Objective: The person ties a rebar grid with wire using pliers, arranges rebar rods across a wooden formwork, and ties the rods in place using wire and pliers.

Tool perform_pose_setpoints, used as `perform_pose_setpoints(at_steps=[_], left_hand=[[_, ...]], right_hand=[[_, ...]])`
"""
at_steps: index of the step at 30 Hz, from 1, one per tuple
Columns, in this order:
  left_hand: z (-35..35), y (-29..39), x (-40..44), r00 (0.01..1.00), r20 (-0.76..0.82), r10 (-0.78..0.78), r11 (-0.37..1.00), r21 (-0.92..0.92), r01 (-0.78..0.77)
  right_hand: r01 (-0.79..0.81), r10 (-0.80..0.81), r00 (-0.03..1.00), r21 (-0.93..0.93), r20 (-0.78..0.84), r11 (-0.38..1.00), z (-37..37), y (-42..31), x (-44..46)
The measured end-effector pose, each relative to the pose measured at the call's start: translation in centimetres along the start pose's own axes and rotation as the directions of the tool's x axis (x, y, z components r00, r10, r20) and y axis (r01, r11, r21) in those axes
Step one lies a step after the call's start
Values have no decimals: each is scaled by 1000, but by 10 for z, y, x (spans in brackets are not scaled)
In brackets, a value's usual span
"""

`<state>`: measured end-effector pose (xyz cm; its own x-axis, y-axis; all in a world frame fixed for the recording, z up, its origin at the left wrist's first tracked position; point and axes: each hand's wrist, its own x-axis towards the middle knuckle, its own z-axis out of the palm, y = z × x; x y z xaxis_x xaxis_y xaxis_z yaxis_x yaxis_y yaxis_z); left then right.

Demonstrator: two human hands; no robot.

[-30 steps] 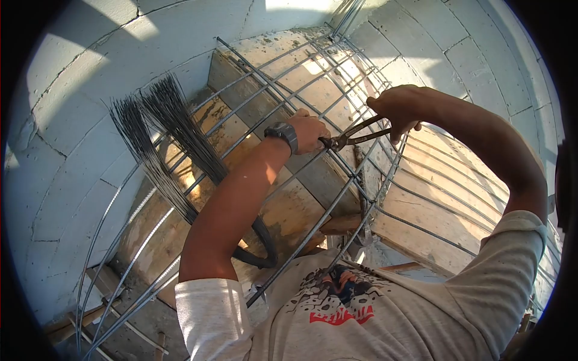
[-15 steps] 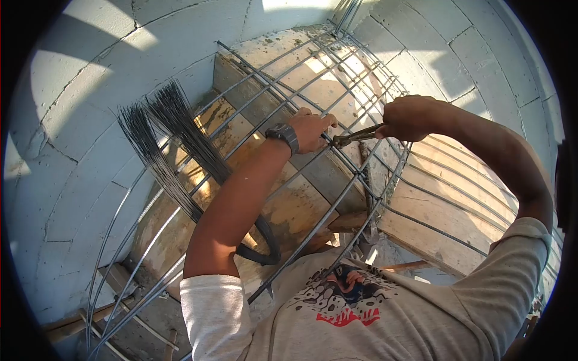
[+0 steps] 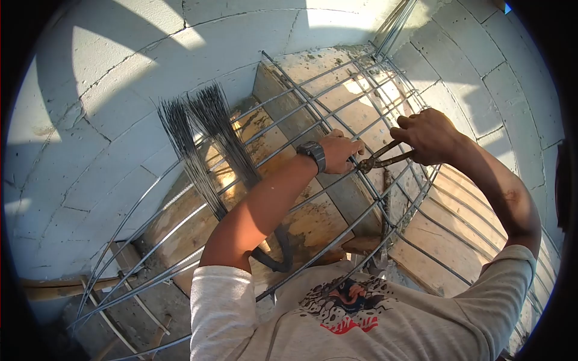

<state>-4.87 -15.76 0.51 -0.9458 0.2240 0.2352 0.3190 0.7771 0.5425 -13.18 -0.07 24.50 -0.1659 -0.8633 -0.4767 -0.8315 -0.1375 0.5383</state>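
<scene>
My right hand (image 3: pixel 428 137) holds a pair of rusty pincers (image 3: pixel 367 164), whose two handles are spread apart. The pincers' jaws are at a crossing of the rebar grid (image 3: pixel 329 128), just beside my left hand (image 3: pixel 339 151). My left hand, with a dark watch on its wrist, is curled over the rebar at this crossing; any tie wire in its fingers is too small to make out. Left of my left forearm, a folded bundle of dark tie wire (image 3: pixel 198 162) hangs over the bars, its cut ends pointing up.
Beneath the grid are stepped wooden formwork boards (image 3: pixel 355 90), with more boards (image 3: pixel 448 225) at the right under parallel bars. Pale block walls (image 3: pixel 108 120) surround the work. Long loose bars (image 3: pixel 156 231) curve down at lower left. Upright bars (image 3: pixel 397 27) stand at the far corner.
The camera view has shifted, so the scene sits farther right and lower. The pincers' handles have gone from close together to spread apart. My left hand remains at the same crossing.
</scene>
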Motion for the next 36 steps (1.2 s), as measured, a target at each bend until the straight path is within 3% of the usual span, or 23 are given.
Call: perform_pose_setpoints(at_steps=[3, 5, 7, 8, 9, 11, 13, 15, 18, 20, 21, 23, 25, 26, 28, 30, 32, 33, 34, 35, 36], left_hand=[[0, 2, -1, 1000, -22, 4, 1000, -18, -4], [3, 1, 0, 1000, -23, 11, 1000, -25, -11], [4, -1, -1, 999, -29, 19, 1000, -24, -20], [4, -1, -1, 999, -35, 22, 999, -24, -23], [4, -1, -1, 999, -44, 23, 999, -23, -24], [8, -1, -3, 993, -107, 57, 998, 28, -54], [5, -1, -4, 992, -113, 54, 998, 19, -52], [3, 1, -3, 998, -62, 19, 999, -50, -22], [4, -1, -4, 994, -101, 50, 990, -128, -63], [4, -1, -5, 988, -149, 26, 974, -219, -59], [3, -1, -6, 984, -177, 9, 964, -260, -56], [-22, 17, -21, 959, -278, -60, 952, -306, -29], [-56, 33, -43, 917, -377, -134, 960, -279, 25], [-74, 36, -59, 898, -413, -153, 981, -173, 87], [-106, 36, -101, 834, -494, -245, 969, -96, 227], [-114, 27, -144, 681, -598, -423, 888, -124, 442], [-117, 36, -186, 528, -628, -572, 769, -187, 611], [-111, 37, -209, 422, -670, -611, 708, -225, 669], [-108, 51, -228, 395, -687, -610, 650, -147, 746], [-109, 75, -243, 346, -616, -708, 566, -202, 799], [-96, 86, -263, 295, -661, -690, 547, -210, 810]], right_hand=[[59, -83, 964, -101, -251, 993, 10, -3, -12], [-120, 119, 987, 8, 106, 993, 5, -6, -11], [-368, 242, 820, 155, 518, 917, -9, -2, -5], [-503, 93, 706, 404, 702, 764, -3, 13, -5], [-590, 20, 656, 496, 754, 637, 12, 25, -9], [-522, -248, 564, 573, 787, 632, 54, 48, -16], [-559, -378, 541, 657, 752, 506, 85, 56, -30], [-580, -329, 623, 701, 710, 416, 88, 51, -49], [-553, -101, 803, 798, 587, 242, 119, 39, -76], [-560, 86, 826, 792, 558, 241, 151, 28, -80], [-463, 118, 874, 732, 472, 500, 160, 23, -83], [-299, 228, 953, 479, 201, 826, 187, 2, -91], [-220, 302, 953, 605, -36, 765, 179, -6, -79], [-149, 292, 952, 684, -97, 714, 165, -8, -66], [-13, 300, 933, 817, -197, 577, 129, -34, -40], [248, 212, 886, 808, -413, 535, 91, -69, -8], [382, 84, 870, 771, -486, 509, 49, -114, 23], [417, 52, 848, 725, -527, 549, 41, -141, 44], [466, 4, 818, 666, -575, 583, 30, -166, 65], [385, 6, 868, 681, -496, 622, 11, -183, 81], [306, 10, 909, 683, -417, 663, -9, -201, 95]])
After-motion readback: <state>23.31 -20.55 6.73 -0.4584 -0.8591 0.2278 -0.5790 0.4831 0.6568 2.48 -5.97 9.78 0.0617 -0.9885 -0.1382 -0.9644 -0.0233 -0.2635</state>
